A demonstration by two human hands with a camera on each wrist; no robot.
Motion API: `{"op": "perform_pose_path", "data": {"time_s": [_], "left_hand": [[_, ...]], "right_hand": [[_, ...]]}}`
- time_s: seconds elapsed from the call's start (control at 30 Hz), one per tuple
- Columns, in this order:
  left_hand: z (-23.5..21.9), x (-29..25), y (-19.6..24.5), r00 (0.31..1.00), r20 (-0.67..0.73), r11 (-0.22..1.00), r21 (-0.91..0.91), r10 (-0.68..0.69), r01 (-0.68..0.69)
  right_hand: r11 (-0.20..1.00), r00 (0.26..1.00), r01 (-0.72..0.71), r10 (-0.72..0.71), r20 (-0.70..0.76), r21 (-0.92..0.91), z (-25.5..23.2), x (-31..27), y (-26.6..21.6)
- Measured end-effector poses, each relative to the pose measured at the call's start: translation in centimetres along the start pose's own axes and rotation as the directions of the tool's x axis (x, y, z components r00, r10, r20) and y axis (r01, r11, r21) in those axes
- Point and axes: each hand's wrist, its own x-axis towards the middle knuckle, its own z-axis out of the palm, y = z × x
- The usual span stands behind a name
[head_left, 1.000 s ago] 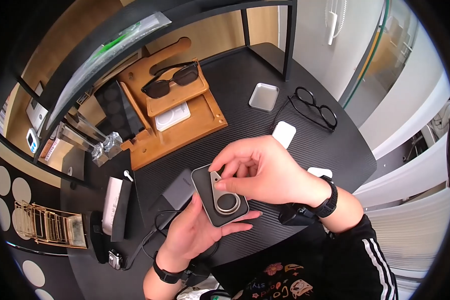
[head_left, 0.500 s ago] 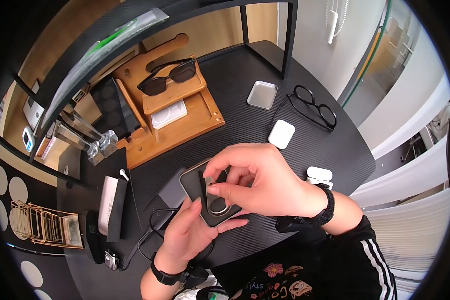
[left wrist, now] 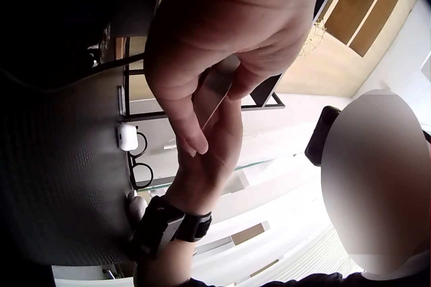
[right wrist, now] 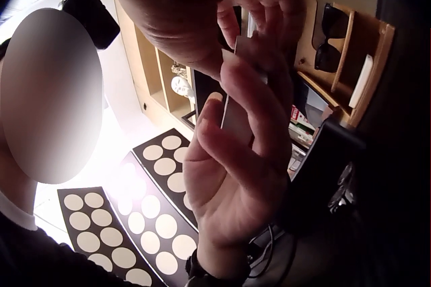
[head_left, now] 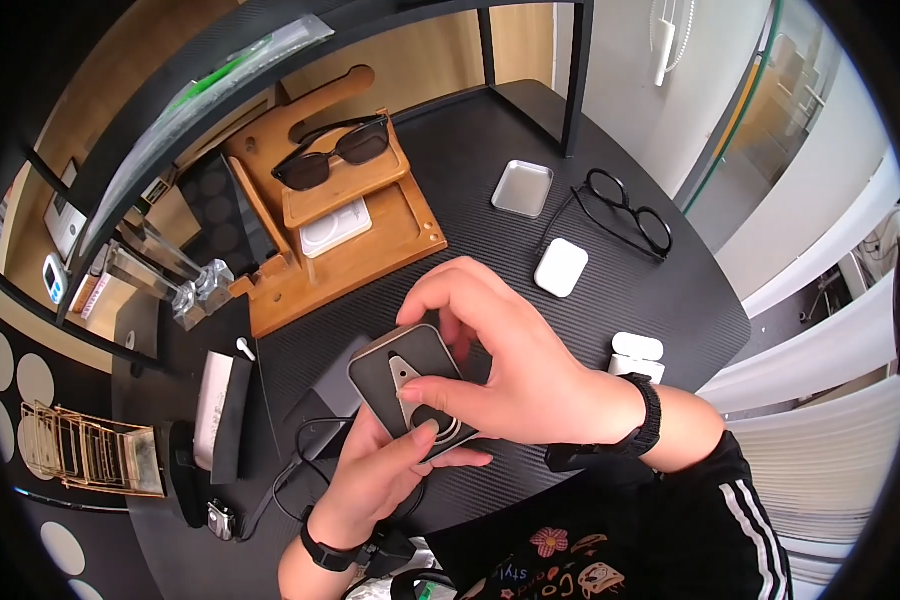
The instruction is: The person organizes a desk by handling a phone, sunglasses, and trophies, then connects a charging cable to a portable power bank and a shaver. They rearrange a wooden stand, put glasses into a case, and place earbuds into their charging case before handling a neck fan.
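A small rectangular metal tin (head_left: 372,377) with a dark inside lies across my left hand (head_left: 362,480). In it is a teardrop-shaped metal piece (head_left: 400,373) with a round ring at its wide end. My left thumb presses at the ring while the fingers support the tin from below. From the right, my right hand (head_left: 535,375) grips the tin, its thumb on the metal piece and its other fingers curled behind the far edge. In the left wrist view the tin (left wrist: 217,92) shows edge-on between both hands. The right wrist view also has the tin (right wrist: 236,122) side-on.
Beyond the hands stands a wooden holder (head_left: 370,265) with sunglasses (head_left: 332,155). A shallow metal lid (head_left: 522,188), black-framed glasses (head_left: 625,208), a white rounded case (head_left: 562,268) and an open earbud case (head_left: 637,355) lie to the right. A cable (head_left: 300,455) and grey box (head_left: 320,395) are left.
My right fingers have gone from pinching the metal piece's narrow end to the tin's far edge. The left thumb has moved from the tin's side onto the ring. The tin has shifted slightly left.
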Motion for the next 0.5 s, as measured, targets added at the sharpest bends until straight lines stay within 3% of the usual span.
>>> {"op": "perform_pose_path", "data": {"time_s": [0.07, 0.17, 0.4, 0.5], "left_hand": [[-0.02, 0.04, 0.16, 1.000, 0.017, 0.999, 0.032, -0.011, 0.011], [0.09, 0.17, 0.11, 0.999, 0.032, 0.995, 0.096, -0.015, 0.012], [-0.06, 0.09, -0.46, 0.997, -0.023, 0.986, 0.155, 0.068, -0.064], [-0.38, 0.00, -0.57, 0.998, -0.024, 0.987, 0.149, 0.061, -0.056]], "right_hand": [[0.987, 0.999, -0.047, 0.048, -0.003, 0.153, 0.36, 0.03, 0.14], [0.972, 0.994, -0.104, 0.093, 0.060, 0.212, 0.35, 0.04, -0.16], [0.984, 1.000, -0.002, -0.001, 0.017, 0.180, 0.64, 0.01, 0.04], [0.997, 0.998, 0.046, -0.048, 0.031, 0.067, 0.54, 0.01, -0.04]]}}
